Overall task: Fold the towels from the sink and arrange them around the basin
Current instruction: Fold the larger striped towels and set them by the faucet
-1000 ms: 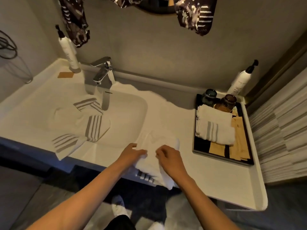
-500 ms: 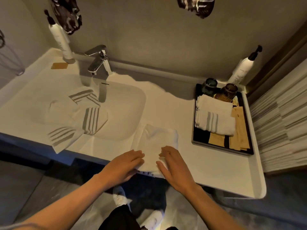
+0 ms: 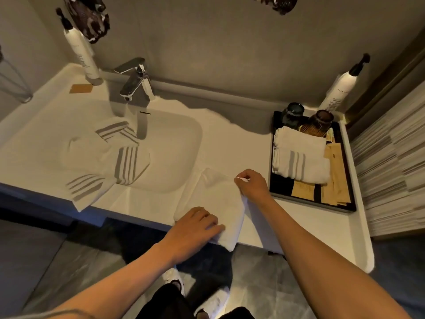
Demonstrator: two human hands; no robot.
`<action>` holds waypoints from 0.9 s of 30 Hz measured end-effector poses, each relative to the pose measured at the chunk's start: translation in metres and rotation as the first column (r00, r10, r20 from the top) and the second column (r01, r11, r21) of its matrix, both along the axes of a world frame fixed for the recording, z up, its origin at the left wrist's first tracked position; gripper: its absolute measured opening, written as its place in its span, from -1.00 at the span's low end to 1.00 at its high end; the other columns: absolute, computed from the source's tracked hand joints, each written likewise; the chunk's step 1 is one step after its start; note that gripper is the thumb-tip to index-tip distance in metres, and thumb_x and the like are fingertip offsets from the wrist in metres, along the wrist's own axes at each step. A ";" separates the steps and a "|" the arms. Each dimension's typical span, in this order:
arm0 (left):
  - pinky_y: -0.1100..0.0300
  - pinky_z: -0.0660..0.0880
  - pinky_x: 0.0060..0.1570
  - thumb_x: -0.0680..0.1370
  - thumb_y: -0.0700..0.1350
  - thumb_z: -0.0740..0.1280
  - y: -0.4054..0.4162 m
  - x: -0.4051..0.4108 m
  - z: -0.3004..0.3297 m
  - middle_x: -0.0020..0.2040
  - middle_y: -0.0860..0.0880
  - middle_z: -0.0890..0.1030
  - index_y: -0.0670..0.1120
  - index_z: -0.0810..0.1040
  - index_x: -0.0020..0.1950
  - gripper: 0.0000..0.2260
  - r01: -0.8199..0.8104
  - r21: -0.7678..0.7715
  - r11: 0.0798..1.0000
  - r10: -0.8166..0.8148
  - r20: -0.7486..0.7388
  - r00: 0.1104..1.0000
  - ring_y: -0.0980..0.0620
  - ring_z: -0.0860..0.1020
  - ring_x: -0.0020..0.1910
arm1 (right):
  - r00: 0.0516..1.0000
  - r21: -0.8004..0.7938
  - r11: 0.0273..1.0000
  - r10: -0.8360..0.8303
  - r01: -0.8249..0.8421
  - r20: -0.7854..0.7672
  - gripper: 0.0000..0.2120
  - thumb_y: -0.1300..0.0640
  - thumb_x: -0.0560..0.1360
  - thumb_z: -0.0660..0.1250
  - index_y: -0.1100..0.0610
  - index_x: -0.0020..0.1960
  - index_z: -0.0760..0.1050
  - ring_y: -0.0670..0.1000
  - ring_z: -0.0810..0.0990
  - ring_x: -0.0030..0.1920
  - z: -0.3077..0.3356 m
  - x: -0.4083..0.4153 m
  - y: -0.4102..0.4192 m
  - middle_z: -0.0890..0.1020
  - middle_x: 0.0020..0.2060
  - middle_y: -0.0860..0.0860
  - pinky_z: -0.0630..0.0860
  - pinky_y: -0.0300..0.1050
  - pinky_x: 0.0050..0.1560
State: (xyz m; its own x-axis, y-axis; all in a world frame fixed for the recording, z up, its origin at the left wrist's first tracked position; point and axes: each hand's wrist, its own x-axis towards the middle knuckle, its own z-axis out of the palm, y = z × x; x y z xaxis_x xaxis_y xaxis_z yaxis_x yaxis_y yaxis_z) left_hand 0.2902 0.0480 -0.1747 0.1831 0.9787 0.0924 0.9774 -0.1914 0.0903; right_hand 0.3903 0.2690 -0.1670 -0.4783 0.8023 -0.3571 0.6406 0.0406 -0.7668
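Note:
A white towel (image 3: pixel 213 199) lies folded on the counter in front of the basin (image 3: pixel 174 146), its near end hanging over the front edge. My left hand (image 3: pixel 195 223) presses flat on its near left corner. My right hand (image 3: pixel 251 185) pinches the towel's far right corner between thumb and fingers. More white towels with grey stripes (image 3: pixel 110 155) lie crumpled in the left half of the basin and spill over the front rim.
A chrome faucet (image 3: pixel 135 81) stands behind the basin. A black tray (image 3: pixel 345 203) on the right holds two folded striped towels (image 3: pixel 301 157), tan packets and two dark cups. White pump bottles stand at back left (image 3: pixel 81 54) and back right (image 3: pixel 338 93).
My right hand has moved from the towel's near edge up to its far right corner and pinched it. My left hand has shifted slightly right on the near edge.

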 end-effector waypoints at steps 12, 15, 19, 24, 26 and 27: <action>0.09 0.39 0.20 0.54 -0.03 0.23 -0.013 -0.009 -0.002 0.18 0.02 0.52 -0.04 0.47 0.12 -0.80 -0.106 -0.094 0.990 0.120 0.159 0.980 -0.03 0.46 0.15 | 0.989 0.467 0.883 -0.028 -0.042 0.143 -0.84 0.16 0.61 0.19 0.08 0.13 0.50 0.12 0.42 0.20 -0.005 0.000 -0.032 0.55 0.14 0.02 0.39 -0.03 0.06; 0.02 0.27 0.39 0.65 0.01 0.15 -0.014 -0.015 -0.005 0.37 -0.04 0.49 -0.08 0.50 0.31 -0.68 -0.255 -0.029 0.967 0.256 0.174 0.951 -0.06 0.42 0.35 | 0.941 0.706 0.621 0.240 -0.339 0.240 -0.71 0.11 0.63 0.16 0.10 0.30 0.50 0.13 0.42 0.34 -0.013 0.003 -0.051 0.50 0.34 0.05 0.31 0.11 0.37; 0.03 -0.03 0.53 0.69 0.11 0.00 -0.028 -0.032 -0.020 0.60 -0.04 0.13 -0.04 0.16 0.59 -0.51 -0.307 -0.136 0.942 0.317 0.059 0.947 -0.02 0.09 0.58 | 0.803 0.593 0.541 0.396 -0.597 0.446 -0.57 -0.07 0.65 0.02 -0.01 0.47 0.37 0.05 0.30 0.48 -0.036 0.016 -0.059 0.40 0.46 -0.05 0.04 0.09 0.49; 0.03 -0.15 0.52 0.66 0.15 0.01 -0.025 -0.033 -0.017 0.61 -0.03 0.08 -0.05 0.09 0.61 -0.45 -0.309 -0.197 0.930 0.327 0.062 0.943 0.00 0.04 0.59 | 0.753 0.490 0.575 0.445 -0.655 0.484 -0.53 -0.11 0.65 -0.03 -0.06 0.53 0.24 0.02 0.16 0.54 -0.035 0.014 -0.047 0.26 0.53 -0.08 -0.05 0.06 0.53; -0.01 -0.15 0.51 0.61 0.17 0.05 -0.014 -0.018 -0.009 0.60 -0.07 0.15 -0.08 0.17 0.59 -0.41 -0.327 -0.177 0.928 0.345 0.079 0.935 -0.05 0.07 0.59 | 0.767 0.504 0.585 0.399 -0.635 0.503 -0.53 -0.11 0.65 -0.03 -0.07 0.52 0.25 0.03 0.21 0.53 -0.033 0.015 -0.050 0.28 0.52 -0.09 -0.02 0.06 0.51; -0.05 -0.08 0.51 0.58 0.19 0.09 -0.008 -0.008 -0.003 0.57 -0.10 0.24 -0.10 0.27 0.54 -0.40 -0.306 -0.145 0.941 0.319 0.081 0.944 -0.08 0.16 0.56 | 0.779 0.510 0.600 0.369 -0.616 0.507 -0.53 -0.12 0.64 -0.04 -0.07 0.51 0.28 0.04 0.25 0.51 -0.032 0.017 -0.053 0.31 0.50 -0.09 0.01 0.06 0.48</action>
